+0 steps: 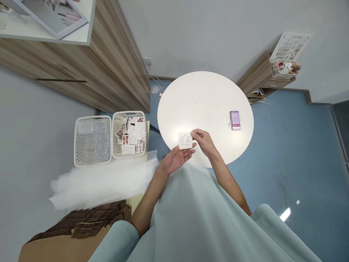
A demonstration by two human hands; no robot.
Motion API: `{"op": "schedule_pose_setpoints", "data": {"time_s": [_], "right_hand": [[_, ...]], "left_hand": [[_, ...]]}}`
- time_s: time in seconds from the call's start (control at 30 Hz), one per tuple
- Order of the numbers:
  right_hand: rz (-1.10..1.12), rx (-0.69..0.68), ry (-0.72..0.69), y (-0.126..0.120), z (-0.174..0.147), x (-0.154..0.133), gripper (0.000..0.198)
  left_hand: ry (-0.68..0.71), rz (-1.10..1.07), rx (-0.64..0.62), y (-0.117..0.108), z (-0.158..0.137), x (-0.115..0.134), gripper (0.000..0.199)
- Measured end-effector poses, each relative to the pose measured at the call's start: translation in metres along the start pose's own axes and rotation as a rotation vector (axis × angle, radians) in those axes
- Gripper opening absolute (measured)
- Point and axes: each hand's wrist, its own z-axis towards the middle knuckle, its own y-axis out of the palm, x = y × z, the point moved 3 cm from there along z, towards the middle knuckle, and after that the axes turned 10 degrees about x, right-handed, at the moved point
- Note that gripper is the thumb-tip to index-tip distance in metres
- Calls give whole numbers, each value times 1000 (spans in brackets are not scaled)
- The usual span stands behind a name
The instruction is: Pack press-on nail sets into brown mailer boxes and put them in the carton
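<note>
A small white printed card point(185, 141) with rounded corners is held up over the near edge of the white oval table point(201, 109). My right hand point(205, 142) pinches its upper right corner between thumb and fingers. Palm up, my left hand point(174, 160) supports the card from below, its thumb by the lower left corner and its fingers reaching behind. Rows of small print face me, too fine to read. The card partly covers the left fingers.
A purple pack point(235, 120) lies on the table's right side. To the left stand a basket of printed cards point(116, 148) and a basket of clear plastic containers point(79, 149). White translucent bags point(106, 182) and brown folded packaging point(92, 220) lie nearer. Wooden cabinets point(120, 65) flank the table.
</note>
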Motion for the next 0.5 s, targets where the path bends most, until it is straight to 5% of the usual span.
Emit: {"op": "schedule_pose_setpoints", "data": {"time_s": [0.13, 0.27, 0.5], "right_hand": [[-71, 65, 2, 3, 3, 7, 39], [-166, 214, -45, 2, 1, 9, 36], [-266, 179, -87, 9, -16, -4, 40]], "left_hand": [[79, 74, 65, -3, 2, -1, 66], [218, 238, 274, -10, 5, -1, 58], [507, 568, 579, -19, 8, 0, 72]]}}
